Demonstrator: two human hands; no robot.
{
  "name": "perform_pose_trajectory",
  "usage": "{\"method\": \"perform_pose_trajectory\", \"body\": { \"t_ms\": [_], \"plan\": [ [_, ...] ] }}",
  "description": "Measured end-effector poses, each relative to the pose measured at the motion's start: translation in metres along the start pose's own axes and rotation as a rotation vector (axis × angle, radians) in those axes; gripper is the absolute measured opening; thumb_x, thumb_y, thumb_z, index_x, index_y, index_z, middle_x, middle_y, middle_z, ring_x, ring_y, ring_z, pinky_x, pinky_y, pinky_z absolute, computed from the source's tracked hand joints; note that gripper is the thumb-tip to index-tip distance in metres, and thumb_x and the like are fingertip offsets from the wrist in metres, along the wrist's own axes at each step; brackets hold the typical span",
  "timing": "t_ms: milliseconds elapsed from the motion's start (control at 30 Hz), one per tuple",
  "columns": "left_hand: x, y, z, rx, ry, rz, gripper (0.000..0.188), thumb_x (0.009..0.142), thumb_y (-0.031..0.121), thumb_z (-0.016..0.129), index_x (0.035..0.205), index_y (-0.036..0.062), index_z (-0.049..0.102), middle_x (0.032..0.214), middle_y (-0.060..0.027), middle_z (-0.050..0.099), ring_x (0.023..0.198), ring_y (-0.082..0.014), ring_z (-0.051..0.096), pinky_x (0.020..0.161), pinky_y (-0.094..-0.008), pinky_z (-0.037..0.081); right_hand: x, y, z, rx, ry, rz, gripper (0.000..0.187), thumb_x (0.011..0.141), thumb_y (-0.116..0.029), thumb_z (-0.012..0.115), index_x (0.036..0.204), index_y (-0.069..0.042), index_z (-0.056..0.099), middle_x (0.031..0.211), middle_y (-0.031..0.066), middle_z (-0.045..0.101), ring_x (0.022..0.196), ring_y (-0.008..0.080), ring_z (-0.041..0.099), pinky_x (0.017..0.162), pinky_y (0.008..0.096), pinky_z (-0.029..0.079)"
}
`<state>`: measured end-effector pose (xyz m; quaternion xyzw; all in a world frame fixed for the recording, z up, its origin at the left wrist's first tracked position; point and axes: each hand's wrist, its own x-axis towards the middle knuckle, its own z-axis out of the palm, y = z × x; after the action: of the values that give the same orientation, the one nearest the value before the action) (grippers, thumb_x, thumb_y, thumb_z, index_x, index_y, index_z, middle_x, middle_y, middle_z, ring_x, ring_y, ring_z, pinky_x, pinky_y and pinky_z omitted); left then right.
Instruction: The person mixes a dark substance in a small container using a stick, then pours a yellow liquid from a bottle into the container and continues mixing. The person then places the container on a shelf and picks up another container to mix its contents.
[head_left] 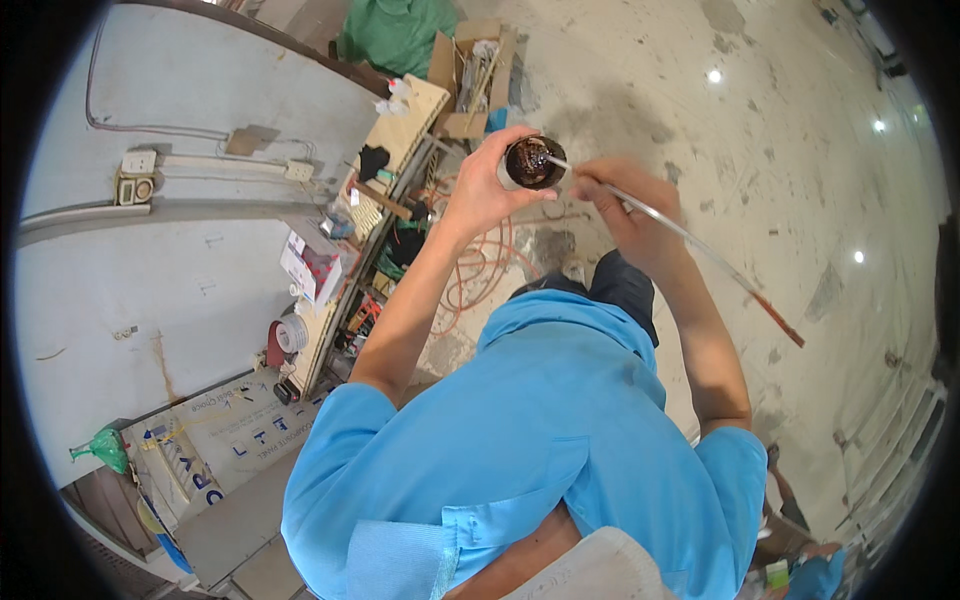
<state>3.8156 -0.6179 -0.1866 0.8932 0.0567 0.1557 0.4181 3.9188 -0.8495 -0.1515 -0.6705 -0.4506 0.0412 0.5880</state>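
My left hand (488,183) is wrapped round a small round can (509,180), its open top facing up. Dark brown, glossy stuff (530,158) coats the inside of the can. A long, thin, pale stick (680,232) is gripped in my right hand (632,205), which is a little smeared by motion. One end of the stick dips into the can; the other end, stained reddish brown, points down to the right. Both arms reach forward over the floor.
On the left, a narrow bench (400,130) along the wall bears a white box (312,265), a roll of tape (291,334) and small items. Orange hose (483,265) lies coiled on the floor beside it. Ahead stand an open cardboard box (475,75) and a green sack (395,35).
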Motion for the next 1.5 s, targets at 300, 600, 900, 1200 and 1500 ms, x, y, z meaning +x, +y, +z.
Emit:
{"method": "perform_pose_trajectory", "body": {
  "t_ms": [300, 600, 900, 1200, 1500],
  "plan": [
    [0.184, -0.065, 0.005, -0.032, 0.122, -0.173, 0.085, 0.068, 0.016, 0.103, 0.142, 0.0085, 0.063, 0.137, -0.0117, 0.071, 0.127, -0.0301, 0.07, 0.111, -0.0415, 0.053, 0.194, 0.142, -0.048, 0.159, -0.15, -0.021, 0.008, 0.099, -0.004, 0.073, 0.107, -0.004, 0.074, 0.094, 0.0135, 0.073, 0.08, 0.0301, 0.071, 0.07, 0.039, 0.055],
    [0.334, -0.094, 0.0, -0.129, 0.267, -0.299, 0.084, 0.071, -0.001, 0.099, 0.145, 0.004, 0.06, 0.14, -0.0075, 0.067, 0.129, -0.0166, 0.064, 0.115, -0.0342, 0.051, 0.375, 0.237, -0.1, 0.322, -0.388, -0.028, 0.01, 0.099, -0.002, 0.072, 0.109, 0.001, 0.074, 0.093, 0.0136, 0.073, 0.079, 0.0246, 0.069, 0.07, 0.0359, 0.053],
    [0.433, -0.167, -0.029, -0.171, 0.345, -0.357, 0.085, 0.071, -0.002, 0.099, 0.145, 0.0036, 0.059, 0.143, -0.008, 0.065, 0.132, -0.0171, 0.063, 0.118, -0.0343, 0.05, 0.505, 0.311, -0.077, 0.411, -0.518, 0.002, 0.01, 0.101, -0.003, 0.072, 0.11, 0.001, 0.075, 0.093, 0.0108, 0.073, 0.076, 0.0193, 0.066, 0.069, 0.033, 0.051],
    [0.518, -0.266, -0.111, -0.131, 0.428, -0.345, 0.084, 0.07, 0.003, 0.101, 0.144, 0.0066, 0.061, 0.145, -0.0066, 0.067, 0.13, -0.0169, 0.065, 0.115, -0.0347, 0.051, 0.653, 0.372, 0.003, 0.42, -0.645, -0.034, 0.011, 0.102, -0.006, 0.072, 0.11, 0.001, 0.076, 0.092, 0.0107, 0.074, 0.076, 0.0159, 0.065, 0.068, 0.0329, 0.051],
    [0.566, -0.324, -0.18, 0.046, 0.485, -0.531, 0.083, 0.07, 0.01, 0.102, 0.143, 0.0086, 0.064, 0.138, -0.01, 0.069, 0.126, -0.0241, 0.069, 0.112, -0.0368, 0.053, 0.766, 0.423, 0.078, 0.416, -0.864, -0.052, 0.011, 0.103, -0.005, 0.07, 0.11, 0.002, 0.076, 0.096, 0.012, 0.076, 0.079, 0.0187, 0.068, 0.072, 0.0316, 0.053]
  ]
}}
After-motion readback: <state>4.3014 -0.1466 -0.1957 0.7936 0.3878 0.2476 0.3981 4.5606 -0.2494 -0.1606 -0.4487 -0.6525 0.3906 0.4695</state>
